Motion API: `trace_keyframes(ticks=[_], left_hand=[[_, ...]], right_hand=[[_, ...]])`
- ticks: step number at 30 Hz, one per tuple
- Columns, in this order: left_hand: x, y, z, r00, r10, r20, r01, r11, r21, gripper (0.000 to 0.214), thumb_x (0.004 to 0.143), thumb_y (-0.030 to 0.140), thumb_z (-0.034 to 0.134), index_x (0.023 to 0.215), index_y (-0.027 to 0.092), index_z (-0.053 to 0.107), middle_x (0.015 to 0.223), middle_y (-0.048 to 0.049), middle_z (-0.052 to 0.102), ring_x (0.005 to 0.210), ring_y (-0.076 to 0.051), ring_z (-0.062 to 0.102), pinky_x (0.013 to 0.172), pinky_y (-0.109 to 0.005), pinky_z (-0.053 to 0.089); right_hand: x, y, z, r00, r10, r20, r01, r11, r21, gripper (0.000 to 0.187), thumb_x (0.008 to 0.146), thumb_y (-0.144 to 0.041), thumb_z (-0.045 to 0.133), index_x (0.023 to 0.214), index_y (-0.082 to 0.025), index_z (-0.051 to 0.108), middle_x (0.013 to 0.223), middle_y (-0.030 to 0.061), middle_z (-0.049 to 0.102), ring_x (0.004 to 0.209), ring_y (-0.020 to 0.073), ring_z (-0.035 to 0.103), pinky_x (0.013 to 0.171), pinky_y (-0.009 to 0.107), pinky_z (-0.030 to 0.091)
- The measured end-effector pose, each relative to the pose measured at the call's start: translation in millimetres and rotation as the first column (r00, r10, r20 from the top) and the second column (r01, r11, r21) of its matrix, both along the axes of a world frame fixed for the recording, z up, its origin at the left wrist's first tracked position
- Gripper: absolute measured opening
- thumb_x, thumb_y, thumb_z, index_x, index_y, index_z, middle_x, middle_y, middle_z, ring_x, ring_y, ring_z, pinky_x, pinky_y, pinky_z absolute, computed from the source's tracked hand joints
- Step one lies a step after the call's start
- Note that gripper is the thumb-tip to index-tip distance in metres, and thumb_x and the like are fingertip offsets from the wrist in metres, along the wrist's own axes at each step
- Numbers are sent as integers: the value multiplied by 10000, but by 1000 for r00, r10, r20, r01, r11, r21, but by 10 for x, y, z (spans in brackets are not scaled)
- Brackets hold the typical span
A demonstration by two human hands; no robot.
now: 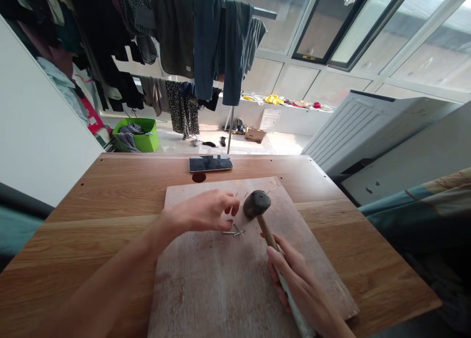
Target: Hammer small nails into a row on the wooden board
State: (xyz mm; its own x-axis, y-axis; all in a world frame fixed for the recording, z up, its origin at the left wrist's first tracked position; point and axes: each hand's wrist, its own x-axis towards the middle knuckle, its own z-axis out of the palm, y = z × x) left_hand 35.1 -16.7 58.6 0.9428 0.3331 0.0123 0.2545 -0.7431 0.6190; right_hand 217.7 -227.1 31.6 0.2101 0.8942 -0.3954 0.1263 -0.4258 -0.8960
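A worn wooden board [206, 279] lies on a wooden table [110, 200]. My right hand [294, 279] is closed round the wooden handle of a hammer [257, 205], whose dark head rests near the board's far end. My left hand [209, 211] hovers over the board just left of the hammer head, fingers curled and pinched together above a few loose nails [234, 232]. What the fingertips hold, if anything, is too small to make out. Small nail holes dot the board.
A black phone [211, 163] lies at the table's far edge beside a round hole [198, 177]. Beyond stand a clothes rack with hanging garments [206, 43], a green basket [142, 134], a white appliance [360, 127] and windows.
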Motion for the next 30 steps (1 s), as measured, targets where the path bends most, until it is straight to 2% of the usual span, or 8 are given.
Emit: trace_keyframes(ticks=[3,8,11,15,17,21,27,30], left_hand=[[111,-196,39,993,-36,-114,46,995,85,149,781,99,690,884,205,668,984,-19,667,819,-183,626,669,-281,422],[190,-299,-22,997,-68,-45,77,970,230,90,832,98,656,813,185,650,1175,-72,660,952,-226,667,730,-287,466],[112,-226,44,997,-35,-74,53,964,259,95,818,88,661,812,179,636,1041,-72,701,881,-220,670,686,-288,444],[-123,21,160,980,167,-107,-139,963,229,100,875,123,594,805,189,623,720,-5,657,647,-171,598,586,-287,358],[-238,161,171,969,228,-90,-207,958,197,122,888,144,582,787,184,637,716,-3,660,635,-156,591,596,-276,367],[-333,325,101,972,231,-49,-223,966,130,144,879,143,589,789,168,698,759,-12,700,690,-149,618,650,-257,412],[-241,310,11,981,190,45,-194,973,126,166,894,133,592,835,150,746,801,-30,720,724,-153,635,684,-254,441],[-210,296,-14,982,184,28,-187,975,119,160,887,114,598,840,147,747,820,-41,731,741,-161,653,688,-254,448]], right_hand=[[-5,-1,-31,1000,-14,6,14,1000,-19,619,935,-693,523,1307,-198,508,649,-89,478,386,70,432,324,162,366],[-26,18,-30,999,-43,2,43,999,-32,643,905,-698,552,1314,-202,519,639,-91,480,380,72,430,329,168,362],[-30,12,-45,999,-44,-2,43,999,-21,636,914,-705,537,1307,-204,522,645,-88,481,383,71,428,326,165,351],[-37,-3,-66,1000,-28,8,28,1000,-13,627,926,-712,515,1284,-197,523,646,-85,484,386,69,433,326,160,351],[-40,-7,-72,1000,-27,10,27,1000,-12,625,924,-711,517,1278,-196,527,644,-83,488,382,71,433,322,162,349],[-41,-4,-82,999,-37,14,38,999,-14,624,920,-705,526,1286,-200,527,646,-82,494,376,73,434,316,166,351],[-39,7,-98,1000,-28,5,27,1000,4,617,928,-705,518,1275,-195,529,645,-87,485,365,63,414,317,166,338],[-36,10,-108,1000,-25,5,25,1000,6,623,934,-705,509,1293,-196,515,649,-87,487,365,63,416,316,164,332]])
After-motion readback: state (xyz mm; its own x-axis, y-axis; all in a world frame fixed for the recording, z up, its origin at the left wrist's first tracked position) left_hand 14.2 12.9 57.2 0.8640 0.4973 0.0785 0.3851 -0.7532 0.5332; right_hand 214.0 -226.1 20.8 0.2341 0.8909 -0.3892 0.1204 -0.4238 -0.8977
